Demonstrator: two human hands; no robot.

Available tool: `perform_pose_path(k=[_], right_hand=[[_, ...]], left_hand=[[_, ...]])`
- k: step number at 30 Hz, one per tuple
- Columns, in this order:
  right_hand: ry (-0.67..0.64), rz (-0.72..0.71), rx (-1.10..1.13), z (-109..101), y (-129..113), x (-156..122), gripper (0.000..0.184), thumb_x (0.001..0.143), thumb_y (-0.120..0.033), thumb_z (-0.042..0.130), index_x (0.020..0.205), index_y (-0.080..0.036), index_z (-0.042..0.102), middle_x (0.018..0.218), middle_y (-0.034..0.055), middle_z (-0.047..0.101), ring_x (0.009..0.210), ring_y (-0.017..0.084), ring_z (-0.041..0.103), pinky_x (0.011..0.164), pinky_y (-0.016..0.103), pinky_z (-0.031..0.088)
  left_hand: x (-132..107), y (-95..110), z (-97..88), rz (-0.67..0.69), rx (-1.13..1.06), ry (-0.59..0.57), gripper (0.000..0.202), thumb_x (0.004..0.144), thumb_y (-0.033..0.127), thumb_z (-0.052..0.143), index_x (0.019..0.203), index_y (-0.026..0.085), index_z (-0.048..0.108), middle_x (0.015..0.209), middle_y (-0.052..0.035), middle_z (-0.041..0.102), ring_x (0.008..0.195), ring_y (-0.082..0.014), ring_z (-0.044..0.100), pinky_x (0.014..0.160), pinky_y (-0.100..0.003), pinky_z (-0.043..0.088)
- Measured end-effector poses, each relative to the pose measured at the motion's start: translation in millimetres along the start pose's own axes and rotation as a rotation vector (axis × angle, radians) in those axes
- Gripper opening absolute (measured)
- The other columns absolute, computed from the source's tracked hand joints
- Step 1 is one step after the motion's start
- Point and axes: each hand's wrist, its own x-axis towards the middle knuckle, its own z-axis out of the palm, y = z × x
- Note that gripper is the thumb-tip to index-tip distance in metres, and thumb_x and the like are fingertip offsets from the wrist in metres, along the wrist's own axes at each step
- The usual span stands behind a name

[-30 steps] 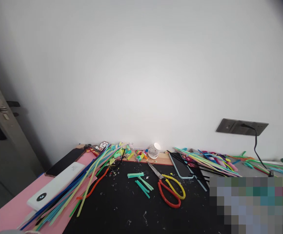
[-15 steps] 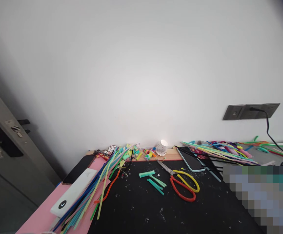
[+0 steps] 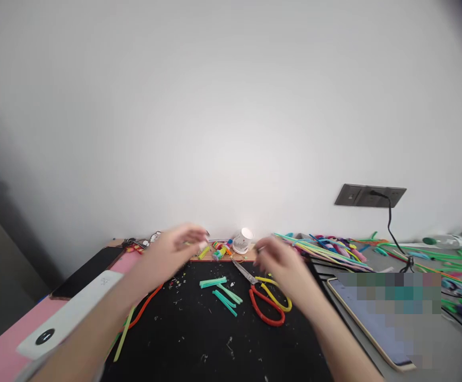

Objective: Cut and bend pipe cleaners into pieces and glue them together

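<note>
My left hand (image 3: 181,245), slightly blurred, hovers at the back left of the black mat (image 3: 199,339), fingers loosely curved and apart, with nothing visible in it. To the right of the white paper cup (image 3: 242,242) is my right hand (image 3: 275,255), also blurred, its fingers bent but apart and seemingly bare. Below it lie scissors (image 3: 268,305) with one red and one yellow handle, blades pointing to the back left. Several short mint-green pipe cleaner pieces (image 3: 221,294) rest on the mat between my arms. Colourful scraps (image 3: 222,249) sit beside the cup.
A white power bank (image 3: 71,313) and a dark phone (image 3: 87,273) lie on the pink surface at left. Long pipe cleaners (image 3: 330,252) are heaped at the back right. A tablet-like device (image 3: 374,323), a plastic bottle (image 3: 450,242) and a plugged-in black cable (image 3: 390,220) are on the right.
Both my hands have come into view and reached over the mat towards its back edge. The view has turned right, so things appear further left. My left arm now covers much of the left pipe cleaner bundle.
</note>
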Motion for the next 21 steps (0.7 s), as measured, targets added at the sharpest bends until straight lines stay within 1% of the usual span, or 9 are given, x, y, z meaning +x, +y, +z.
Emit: perform_pose_path(k=[1, 2, 3, 5, 7, 9, 14, 18, 21], right_hand=[[-0.115, 0.018, -0.077, 16, 3, 1, 0.016, 0.078, -0.014, 0.046, 0.083, -0.017, 0.060, 0.065, -0.0008, 0.060, 0.060, 0.012, 0.055, 0.056, 0.021, 0.041], [-0.168, 0.028, -0.116, 34, 7, 0, 0.010, 0.072, -0.012, 0.051, 0.072, -0.017, 0.060, 0.061, -0.0006, 0.059, 0.058, 0.012, 0.055, 0.055, 0.022, 0.039], [-0.189, 0.038, -0.139, 50, 12, -2, 0.006, 0.066, -0.012, 0.056, 0.070, -0.016, 0.060, 0.061, 0.0000, 0.059, 0.057, 0.014, 0.054, 0.053, 0.022, 0.038], [-0.204, 0.047, -0.181, 77, 23, -8, 0.010, 0.057, -0.010, 0.062, 0.064, -0.016, 0.057, 0.065, 0.0021, 0.058, 0.060, 0.016, 0.054, 0.053, 0.024, 0.036], [-0.184, 0.045, -0.205, 91, 34, -13, 0.014, 0.057, -0.006, 0.058, 0.066, -0.017, 0.056, 0.072, 0.0041, 0.058, 0.067, 0.018, 0.055, 0.058, 0.025, 0.037], [-0.161, 0.037, -0.214, 96, 42, -17, 0.015, 0.059, -0.004, 0.055, 0.065, -0.018, 0.054, 0.073, 0.0043, 0.058, 0.068, 0.019, 0.055, 0.059, 0.026, 0.036], [-0.115, 0.016, -0.175, 94, 53, -17, 0.017, 0.064, -0.004, 0.048, 0.068, -0.020, 0.053, 0.067, 0.0015, 0.058, 0.063, 0.017, 0.055, 0.056, 0.024, 0.036], [-0.077, 0.006, -0.131, 94, 56, -16, 0.017, 0.069, -0.006, 0.046, 0.070, -0.021, 0.055, 0.064, 0.0002, 0.058, 0.062, 0.017, 0.055, 0.056, 0.023, 0.037], [-0.056, -0.005, -0.105, 91, 55, -15, 0.017, 0.073, -0.010, 0.045, 0.072, -0.020, 0.058, 0.070, 0.0017, 0.061, 0.069, 0.018, 0.056, 0.061, 0.025, 0.039]], left_hand=[[3, -10, 16.6, 0.007, 0.024, -0.101, 0.023, 0.075, 0.031, 0.054, 0.096, 0.023, 0.060, 0.093, -0.0017, 0.063, 0.085, -0.0180, 0.058, 0.077, -0.028, 0.046], [6, -21, 34.1, 0.010, 0.059, -0.199, 0.023, 0.073, 0.028, 0.056, 0.095, 0.022, 0.061, 0.090, -0.0021, 0.063, 0.083, -0.0181, 0.058, 0.076, -0.028, 0.046], [7, -34, 51.1, 0.000, 0.102, -0.267, 0.023, 0.071, 0.024, 0.056, 0.094, 0.021, 0.061, 0.089, -0.0029, 0.063, 0.082, -0.0182, 0.058, 0.075, -0.028, 0.045], [5, -57, 79.0, -0.009, 0.180, -0.325, 0.023, 0.064, 0.020, 0.060, 0.087, 0.018, 0.062, 0.084, -0.0034, 0.062, 0.080, -0.0197, 0.056, 0.072, -0.028, 0.044], [1, -72, 95.7, 0.004, 0.197, -0.312, 0.019, 0.063, 0.017, 0.059, 0.082, 0.019, 0.061, 0.085, -0.0029, 0.059, 0.083, -0.0205, 0.054, 0.074, -0.029, 0.042], [-3, -79, 102.8, 0.008, 0.197, -0.281, 0.018, 0.066, 0.014, 0.053, 0.081, 0.019, 0.060, 0.082, -0.0018, 0.057, 0.078, -0.0184, 0.053, 0.070, -0.027, 0.041], [-2, -84, 108.3, 0.026, 0.135, -0.254, 0.020, 0.070, 0.010, 0.045, 0.083, 0.018, 0.058, 0.079, -0.0009, 0.055, 0.070, -0.0145, 0.053, 0.066, -0.024, 0.042], [-2, -89, 111.1, 0.039, 0.059, -0.184, 0.026, 0.072, 0.009, 0.044, 0.093, 0.019, 0.056, 0.085, -0.0021, 0.057, 0.076, -0.0150, 0.054, 0.071, -0.025, 0.044], [-6, -86, 107.8, 0.062, 0.035, -0.138, 0.035, 0.072, 0.007, 0.041, 0.101, 0.023, 0.055, 0.100, -0.0034, 0.056, 0.089, -0.0168, 0.053, 0.081, -0.029, 0.042]])
